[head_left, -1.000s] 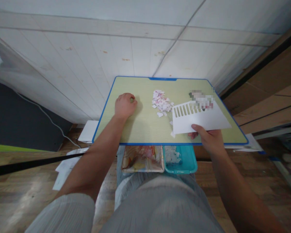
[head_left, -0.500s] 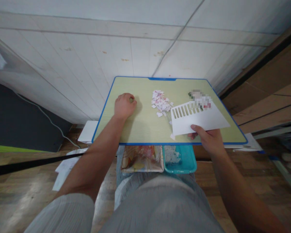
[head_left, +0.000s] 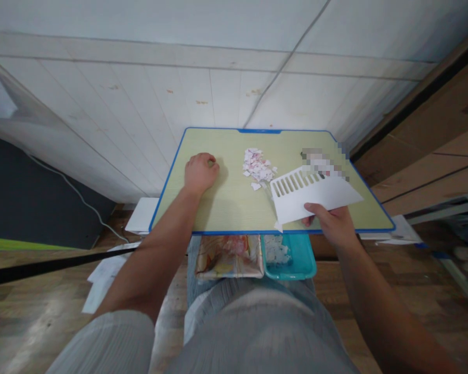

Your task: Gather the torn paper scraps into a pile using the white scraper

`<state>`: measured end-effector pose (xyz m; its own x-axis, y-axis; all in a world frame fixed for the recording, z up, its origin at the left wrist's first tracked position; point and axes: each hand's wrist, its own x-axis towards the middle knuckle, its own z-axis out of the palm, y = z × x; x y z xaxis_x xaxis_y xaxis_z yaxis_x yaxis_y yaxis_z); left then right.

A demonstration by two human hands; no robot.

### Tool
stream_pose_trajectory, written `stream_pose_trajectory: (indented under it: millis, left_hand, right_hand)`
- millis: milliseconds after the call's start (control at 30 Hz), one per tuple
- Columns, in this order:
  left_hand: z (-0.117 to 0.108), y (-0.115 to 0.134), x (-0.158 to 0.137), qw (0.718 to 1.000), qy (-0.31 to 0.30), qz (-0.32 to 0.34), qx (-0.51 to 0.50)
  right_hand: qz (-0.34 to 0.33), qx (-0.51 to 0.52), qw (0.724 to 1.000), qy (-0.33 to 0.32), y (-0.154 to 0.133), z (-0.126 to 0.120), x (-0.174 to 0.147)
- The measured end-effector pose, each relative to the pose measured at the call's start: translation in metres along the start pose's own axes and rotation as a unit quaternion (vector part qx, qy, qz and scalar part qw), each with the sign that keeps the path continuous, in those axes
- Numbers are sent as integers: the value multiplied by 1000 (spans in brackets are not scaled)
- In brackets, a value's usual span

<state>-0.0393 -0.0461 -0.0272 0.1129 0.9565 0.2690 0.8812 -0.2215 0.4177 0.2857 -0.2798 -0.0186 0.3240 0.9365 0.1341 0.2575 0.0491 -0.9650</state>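
Note:
My right hand [head_left: 331, 221] pinches the near edge of a white slotted card [head_left: 315, 200], thumb on top and fingers underneath. A row of cut-out slots runs along the card's far left side, and it tilts above the right part of the board. To its left lies a loose pile of small torn paper pieces [head_left: 257, 165]. One paper scrap [head_left: 278, 226] sits at the board's front edge, by the card's lower corner. My left hand [head_left: 201, 171] rests closed on the left of the board, fingers curled, with nothing visible in them.
A pale green, blue-rimmed board [head_left: 226, 208] forms the work surface against a white panelled wall [head_left: 140, 114]. A blurred-out patch [head_left: 322, 162] covers something at the right. Below the front edge are a patterned tray [head_left: 218, 259] and a turquoise basket [head_left: 302, 259] with white bits.
My right hand has moved the slotted card slightly left and toward me. The left hand stays in place with its fingers curled. The view has tipped a little.

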Motion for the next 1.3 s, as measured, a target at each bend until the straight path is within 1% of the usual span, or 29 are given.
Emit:
stream_pose_trajectory:
  millis: [200, 367, 467, 633, 767, 867, 967, 1133, 1300]
  left_hand:
    - [-1, -1, 2, 1000, -6, 2, 0]
    - [-5, 2, 3, 1000, -14, -1, 13]
    - [-5, 1, 4, 1000, -9, 7, 16]
    - [-1, -1, 8, 1000, 5, 6, 20]
    - [-1, 1, 10, 999, -6, 12, 29]
    - [-7, 5, 7, 999, -16, 9, 40]
    - [-12, 8, 4, 998, -24, 3, 51]
    - [-16, 10, 0, 998, -33, 2, 59]
    - [-16, 13, -11, 995, -31, 27, 85]
  right_hand:
    - [4, 35, 999, 26, 1, 3, 1]
    - [21, 38, 999, 4, 5, 5, 3]
    - [17, 45, 999, 7, 7, 4, 5]
    - [14, 71, 997, 18, 16, 5, 9]
    - [6, 95, 994, 47, 22, 5, 17]
    - [-1, 109, 991, 79, 23, 9, 25]
    - [-5, 111, 989, 96, 22, 16, 34]
    - [-8, 94, 991, 94, 27, 29, 45]
    - [-4, 87, 992, 89, 35, 30, 48]
